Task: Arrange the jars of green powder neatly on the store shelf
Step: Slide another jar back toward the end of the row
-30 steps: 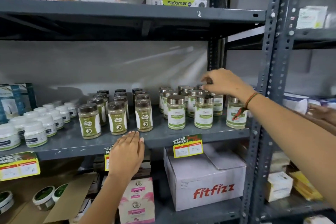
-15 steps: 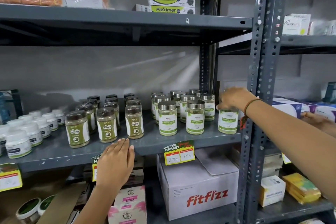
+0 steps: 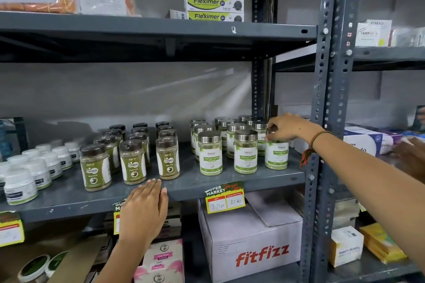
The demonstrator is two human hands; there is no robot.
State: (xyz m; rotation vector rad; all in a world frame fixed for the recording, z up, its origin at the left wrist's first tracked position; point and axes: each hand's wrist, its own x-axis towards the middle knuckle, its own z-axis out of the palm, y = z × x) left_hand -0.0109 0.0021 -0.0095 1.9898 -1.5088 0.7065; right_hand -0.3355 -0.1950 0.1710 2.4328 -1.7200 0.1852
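Observation:
Several silver-lidded jars of green powder (image 3: pixel 245 153) stand in rows on the right part of the grey middle shelf (image 3: pixel 230 181). My right hand (image 3: pixel 287 127) grips the lid of the rightmost front jar (image 3: pixel 276 156), which stands upright on the shelf beside the other front jars. Left of them, several brown-lidded jars of green powder (image 3: pixel 133 163) stand in three rows. My left hand (image 3: pixel 143 211) rests flat against the shelf's front edge, fingers together, holding nothing.
Small white tubs (image 3: pixel 20 187) fill the shelf's left end. A grey upright post (image 3: pixel 322 122) stands just right of the held jar. Below are a white "fitfizz" carton (image 3: pixel 253 243), a pink box (image 3: pixel 161 262) and price tags (image 3: pixel 225 199). Another person's hand (image 3: pixel 411 158) shows at far right.
My right hand came forward from the back jars and closed on the rightmost front jar's lid, which now stands nearer the other front jars. My left hand stayed on the shelf edge.

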